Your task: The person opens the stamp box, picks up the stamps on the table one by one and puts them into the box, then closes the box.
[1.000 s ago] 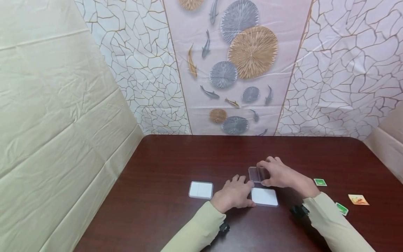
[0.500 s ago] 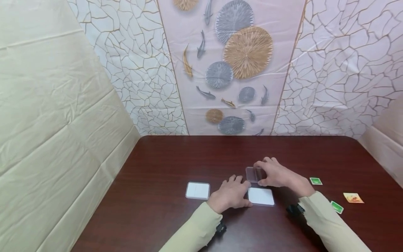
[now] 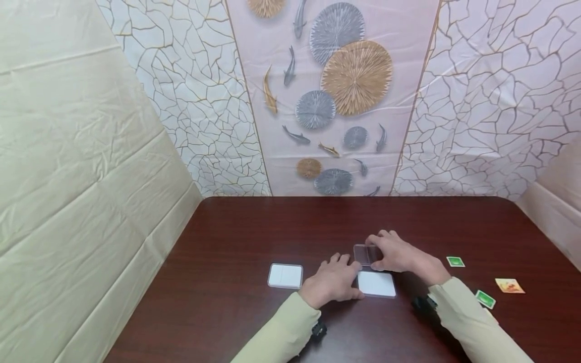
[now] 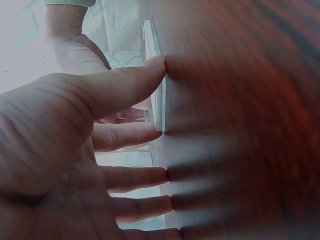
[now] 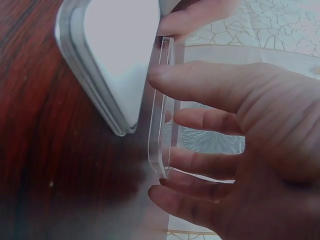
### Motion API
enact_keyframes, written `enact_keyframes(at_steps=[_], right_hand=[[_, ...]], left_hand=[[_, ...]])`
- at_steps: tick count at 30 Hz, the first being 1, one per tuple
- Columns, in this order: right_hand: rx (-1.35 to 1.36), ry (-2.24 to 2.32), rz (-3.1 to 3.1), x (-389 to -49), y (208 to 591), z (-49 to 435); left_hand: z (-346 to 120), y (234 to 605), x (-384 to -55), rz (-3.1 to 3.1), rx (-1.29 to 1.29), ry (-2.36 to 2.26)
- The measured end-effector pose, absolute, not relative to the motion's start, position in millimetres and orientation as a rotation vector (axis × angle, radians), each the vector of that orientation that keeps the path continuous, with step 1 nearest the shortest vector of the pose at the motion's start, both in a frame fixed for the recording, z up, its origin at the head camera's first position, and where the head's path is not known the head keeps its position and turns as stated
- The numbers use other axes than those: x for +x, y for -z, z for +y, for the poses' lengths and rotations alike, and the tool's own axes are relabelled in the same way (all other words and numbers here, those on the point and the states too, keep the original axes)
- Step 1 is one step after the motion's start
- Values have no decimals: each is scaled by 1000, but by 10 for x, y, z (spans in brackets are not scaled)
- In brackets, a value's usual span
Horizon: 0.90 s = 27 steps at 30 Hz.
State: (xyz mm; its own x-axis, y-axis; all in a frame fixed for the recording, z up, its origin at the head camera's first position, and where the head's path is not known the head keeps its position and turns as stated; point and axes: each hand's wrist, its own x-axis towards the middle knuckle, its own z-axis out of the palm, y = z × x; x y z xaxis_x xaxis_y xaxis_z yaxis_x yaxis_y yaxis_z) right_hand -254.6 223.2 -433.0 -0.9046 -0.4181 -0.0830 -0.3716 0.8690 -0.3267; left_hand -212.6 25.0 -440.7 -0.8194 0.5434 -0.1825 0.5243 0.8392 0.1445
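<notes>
A clear plastic case point(image 3: 376, 284) holding something white and flat lies on the table. My left hand point(image 3: 332, 280) rests at its left side, thumb at the near corner and index finger by the far corner. The other left fingertips point(image 4: 168, 174) touch the tabletop, spread and fairly straight. Just beyond the case, my right hand point(image 3: 396, 252) grips a clear lid point(image 3: 361, 254) between thumb and fingers. In the right wrist view the lid point(image 5: 161, 125) stands beside the case point(image 5: 117, 55), apart from it at the near end.
A second clear case point(image 3: 285, 276) with white contents lies left of my left hand. To the right are two small green cards point(image 3: 455, 261) and an orange picture card point(image 3: 510, 286). A pale card point(image 3: 490, 316) is partly hidden by the right sleeve. Patterned fabric hangs behind the table.
My right hand and the lid have come slightly down and nearer to the case. The left hand stays at the case's left side. The head view has shifted a little.
</notes>
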Motion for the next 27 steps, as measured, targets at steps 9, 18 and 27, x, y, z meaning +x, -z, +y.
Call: enact_keyframes(at_steps=[9,18,27], right_hand=[[-633,439,2886,-2551,4358,2244],[-654,446,2875,-2571,4379,2228],[-636,454,2870,-2553,4338,2225]], left_hand=[[255,4403,-2121,2802,823,-120],[226,4404,-2115,2801,809,-108],[232,4412,-2123,2803,828,-113]])
